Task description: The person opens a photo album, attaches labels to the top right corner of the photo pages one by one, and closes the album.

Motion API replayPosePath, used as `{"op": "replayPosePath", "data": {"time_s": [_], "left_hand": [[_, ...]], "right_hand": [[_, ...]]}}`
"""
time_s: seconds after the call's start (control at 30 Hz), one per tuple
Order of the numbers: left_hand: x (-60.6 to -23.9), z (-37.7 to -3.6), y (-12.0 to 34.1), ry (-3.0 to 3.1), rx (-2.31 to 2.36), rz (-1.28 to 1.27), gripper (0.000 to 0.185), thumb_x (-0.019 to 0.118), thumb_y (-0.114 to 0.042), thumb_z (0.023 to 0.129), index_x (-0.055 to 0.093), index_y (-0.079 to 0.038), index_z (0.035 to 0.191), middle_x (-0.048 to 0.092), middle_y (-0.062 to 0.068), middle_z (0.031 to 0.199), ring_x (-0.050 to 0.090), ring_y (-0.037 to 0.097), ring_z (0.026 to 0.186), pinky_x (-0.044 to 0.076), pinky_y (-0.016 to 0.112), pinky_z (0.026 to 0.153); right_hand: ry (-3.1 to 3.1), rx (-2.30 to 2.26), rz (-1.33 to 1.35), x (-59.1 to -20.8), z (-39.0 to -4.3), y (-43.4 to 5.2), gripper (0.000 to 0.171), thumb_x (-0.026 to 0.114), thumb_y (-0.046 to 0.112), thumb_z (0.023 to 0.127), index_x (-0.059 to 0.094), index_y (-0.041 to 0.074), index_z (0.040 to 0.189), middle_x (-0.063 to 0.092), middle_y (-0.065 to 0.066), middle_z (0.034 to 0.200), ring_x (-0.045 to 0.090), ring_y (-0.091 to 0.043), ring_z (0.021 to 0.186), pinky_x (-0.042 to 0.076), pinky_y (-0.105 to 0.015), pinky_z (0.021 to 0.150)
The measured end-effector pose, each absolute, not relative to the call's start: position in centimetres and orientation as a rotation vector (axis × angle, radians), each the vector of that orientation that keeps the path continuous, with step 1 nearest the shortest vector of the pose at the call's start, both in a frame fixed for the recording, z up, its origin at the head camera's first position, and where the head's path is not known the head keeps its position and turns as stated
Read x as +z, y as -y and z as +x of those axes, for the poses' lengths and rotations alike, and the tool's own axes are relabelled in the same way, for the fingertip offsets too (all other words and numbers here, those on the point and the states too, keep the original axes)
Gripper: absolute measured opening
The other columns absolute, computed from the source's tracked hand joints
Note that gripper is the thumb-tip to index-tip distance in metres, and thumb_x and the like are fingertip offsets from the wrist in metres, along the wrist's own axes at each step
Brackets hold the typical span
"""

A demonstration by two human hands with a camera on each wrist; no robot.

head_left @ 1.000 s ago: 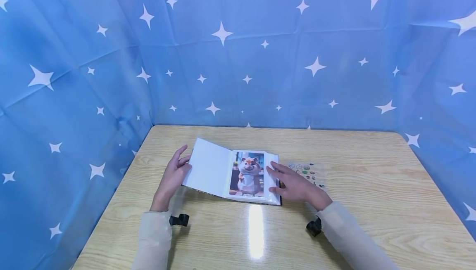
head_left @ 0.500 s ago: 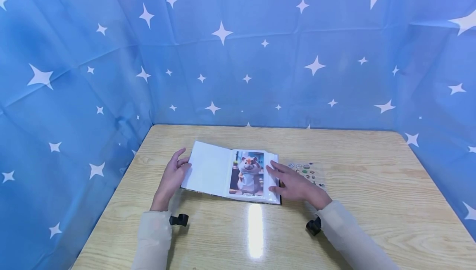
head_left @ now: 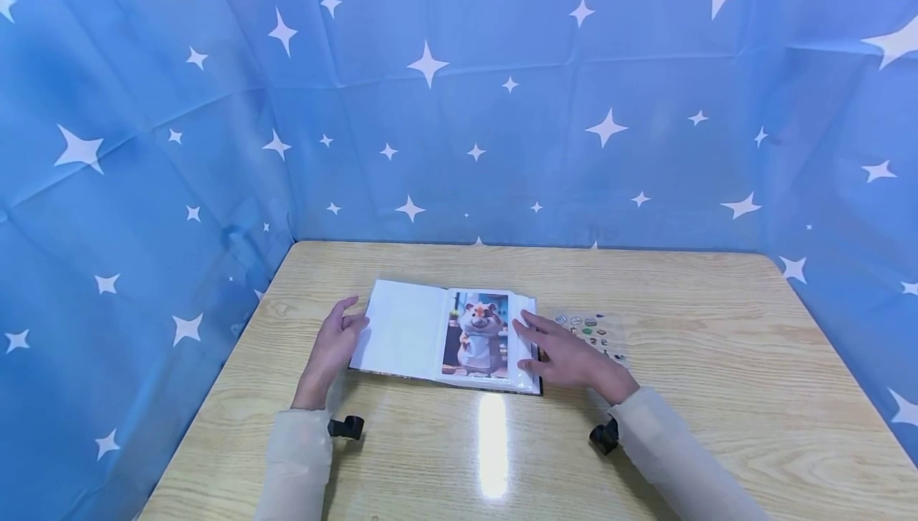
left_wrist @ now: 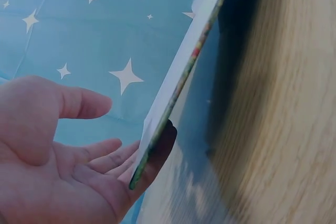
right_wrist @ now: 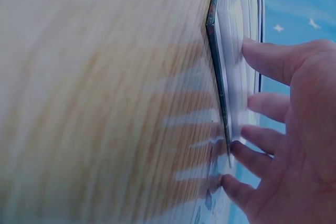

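A photo album point(head_left: 445, 334) lies open on the wooden table point(head_left: 703, 417). Its right page shows a hamster picture point(head_left: 478, 334); its left cover point(head_left: 398, 328) is white inside and still slightly raised. My left hand point(head_left: 335, 339) supports that cover from beneath with straight fingers, as the left wrist view shows the cover's edge point(left_wrist: 181, 80) resting on the fingers point(left_wrist: 107, 153). My right hand point(head_left: 555, 350) lies flat on the right-hand pages, its fingers point(right_wrist: 262, 59) pressing the page stack point(right_wrist: 239, 61).
A clear sticker sheet point(head_left: 594, 331) lies just right of the album, partly under my right hand. Blue star-patterned cloth point(head_left: 459, 91) walls the table on three sides. Black wrist camera mounts point(head_left: 346, 426) show near both sleeves.
The left cover has come down lower toward the table, with my left hand following it. The right hand has stayed in place.
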State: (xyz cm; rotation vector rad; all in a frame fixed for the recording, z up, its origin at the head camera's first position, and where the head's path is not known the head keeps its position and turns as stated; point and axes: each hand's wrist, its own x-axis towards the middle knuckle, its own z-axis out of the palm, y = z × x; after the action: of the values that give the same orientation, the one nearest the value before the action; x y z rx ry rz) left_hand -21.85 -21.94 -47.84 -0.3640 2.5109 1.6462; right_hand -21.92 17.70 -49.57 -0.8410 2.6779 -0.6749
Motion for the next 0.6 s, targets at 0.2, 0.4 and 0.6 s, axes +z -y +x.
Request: {"op": "replayPosePath", "data": {"time_s": [0.2, 0.4, 0.6], "left_hand": [[-47.99, -21.89, 21.94, -2.503, 1.627, -0.392, 0.058, 0.048, -0.025, 0.102, 0.028, -0.013, 0.155, 0.050, 0.020, 0.143, 0.045, 0.038, 0.134, 0.035, 0.055, 0.109], [-48.25, -21.94, 22.02, -2.491, 1.610, -0.390, 0.058, 0.047, -0.026, 0.103, 0.027, -0.013, 0.156, 0.046, 0.020, 0.148, 0.041, 0.040, 0.138, 0.034, 0.057, 0.111], [-48.60, -22.02, 22.12, -2.495, 1.598, -0.380, 0.059, 0.047, -0.027, 0.103, 0.026, -0.013, 0.156, 0.043, 0.022, 0.150, 0.038, 0.041, 0.140, 0.032, 0.057, 0.112]], "right_hand": [[-2.680, -0.676, -0.844, -49.50, -21.92, -17.60, 0.071, 0.059, 0.038, 0.099, 0.029, 0.007, 0.156, 0.019, -0.018, 0.163, 0.022, -0.041, 0.147, 0.028, -0.056, 0.116], [-2.679, -0.674, -0.838, -49.47, -21.79, -17.63, 0.071, 0.059, 0.038, 0.099, 0.029, 0.007, 0.156, 0.018, -0.019, 0.163, 0.022, -0.042, 0.147, 0.027, -0.056, 0.116], [-2.677, -0.681, -0.844, -49.52, -21.80, -17.60, 0.071, 0.059, 0.038, 0.099, 0.028, 0.007, 0.156, 0.018, -0.019, 0.163, 0.021, -0.042, 0.148, 0.025, -0.057, 0.116]]}}
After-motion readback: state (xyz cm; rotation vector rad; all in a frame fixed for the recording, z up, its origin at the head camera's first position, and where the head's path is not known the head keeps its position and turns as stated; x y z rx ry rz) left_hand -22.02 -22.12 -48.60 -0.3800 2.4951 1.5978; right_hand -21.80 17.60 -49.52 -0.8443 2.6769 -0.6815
